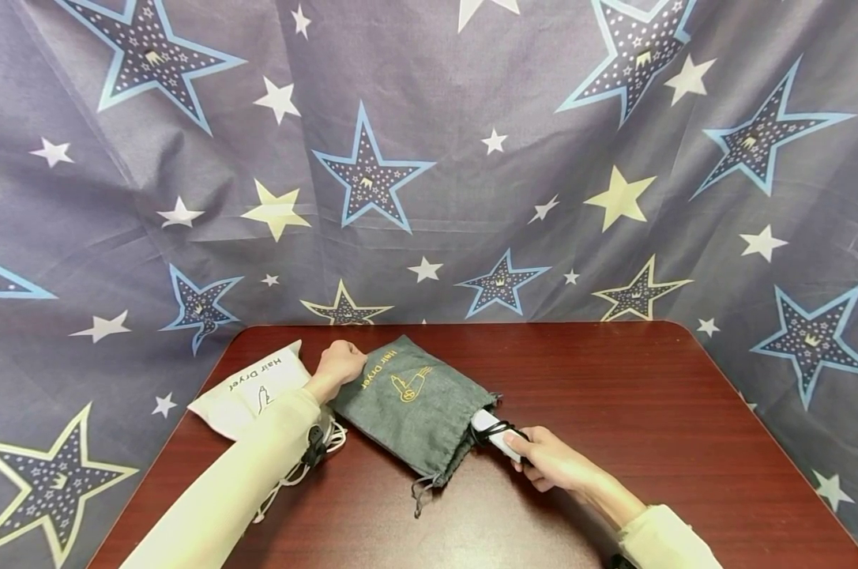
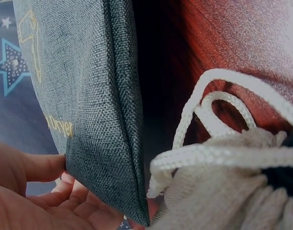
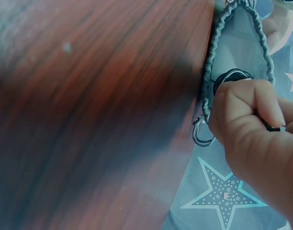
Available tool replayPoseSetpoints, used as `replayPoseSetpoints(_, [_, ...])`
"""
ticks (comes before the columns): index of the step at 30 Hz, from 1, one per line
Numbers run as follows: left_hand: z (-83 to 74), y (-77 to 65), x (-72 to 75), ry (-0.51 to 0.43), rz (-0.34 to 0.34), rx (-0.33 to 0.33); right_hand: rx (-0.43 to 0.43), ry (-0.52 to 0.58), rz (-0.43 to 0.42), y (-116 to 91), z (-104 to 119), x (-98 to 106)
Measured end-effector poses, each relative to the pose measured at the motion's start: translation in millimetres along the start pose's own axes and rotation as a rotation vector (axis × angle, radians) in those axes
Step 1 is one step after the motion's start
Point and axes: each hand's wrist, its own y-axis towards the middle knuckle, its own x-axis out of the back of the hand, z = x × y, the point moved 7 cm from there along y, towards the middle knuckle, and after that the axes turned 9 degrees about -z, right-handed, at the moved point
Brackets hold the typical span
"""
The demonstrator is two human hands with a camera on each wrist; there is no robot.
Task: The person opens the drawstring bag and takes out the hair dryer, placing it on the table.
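Note:
A dark grey drawstring bag (image 1: 429,419) printed "Hair Dryer" in yellow lies on the table, its gathered mouth facing right. My left hand (image 1: 340,367) pinches the edge at its closed end, thumb (image 2: 46,166) on the printed side. With my right hand (image 1: 553,458) I grip the white handle of a hair dryer (image 1: 502,441) at the bag's mouth. Black cord (image 3: 232,75) is wound around the handle, and the dryer's other end is hidden inside the bag. The right wrist view shows the mouth gaping around it.
A cream drawstring bag (image 1: 247,387), also printed "Hair Dryer", lies at the table's left, partly behind my left forearm. Its white cords (image 2: 223,74) trail beside my left wrist. The reddish-brown table (image 1: 635,387) stands against a star-patterned cloth (image 1: 457,205).

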Motion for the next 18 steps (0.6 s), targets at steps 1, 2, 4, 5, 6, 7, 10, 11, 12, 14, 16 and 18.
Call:
replayPoseSetpoints(1, [0.2, 0.1, 0.0, 0.001, -0.001, 0.000, 0.001, -0.002, 0.001, -0.3, 0.1, 0.2])
replayPoseSetpoints(2, [0.1, 0.5, -0.2, 0.002, 0.000, -0.002, 0.001, -0.004, 0.002, -0.6, 0.3, 0.5])
replayPoseSetpoints(4, [0.0, 0.8, -0.2, 0.002, -0.002, -0.004, 0.001, -0.006, 0.003, -1.3, 0.6, 0.9])
replayPoseSetpoints(5, [0.0, 1.0, -0.2, 0.001, -0.004, -0.006, 0.000, -0.004, 0.002, -1.6, 0.6, 1.2])
replayPoseSetpoints(6, [0.0, 1.2, -0.3, -0.002, -0.004, -0.007, -0.001, -0.002, 0.001, -1.9, 0.7, 1.4])
replayPoseSetpoints(7, [0.4, 1.3, -0.4, -0.004, -0.005, -0.007, -0.002, 0.000, 0.000, -2.4, 0.8, 1.5])
replayPoseSetpoints(10, [1.1, 1.5, -0.3, -0.004, -0.011, -0.007, -0.005, 0.010, -0.003, -3.5, 0.7, 1.9])
replayPoseSetpoints(11, [1.3, 1.7, -0.4, -0.004, -0.010, -0.006, -0.007, 0.014, -0.003, -3.8, 0.5, 2.1])
replayPoseSetpoints(12, [1.4, 1.7, -0.6, -0.004, -0.007, -0.005, -0.008, 0.017, -0.004, -4.2, 0.5, 2.2])
replayPoseSetpoints(14, [1.4, 1.8, -0.7, -0.001, -0.006, -0.004, -0.010, 0.022, -0.006, -4.8, 0.2, 2.6])
replayPoseSetpoints(16, [1.4, 1.9, -0.8, 0.000, -0.005, -0.003, -0.012, 0.023, -0.006, -5.5, 0.2, 2.8])
replayPoseSetpoints(18, [0.6, 2.0, -0.9, -0.002, -0.002, -0.004, -0.013, 0.023, -0.008, -6.2, 0.3, 3.3])
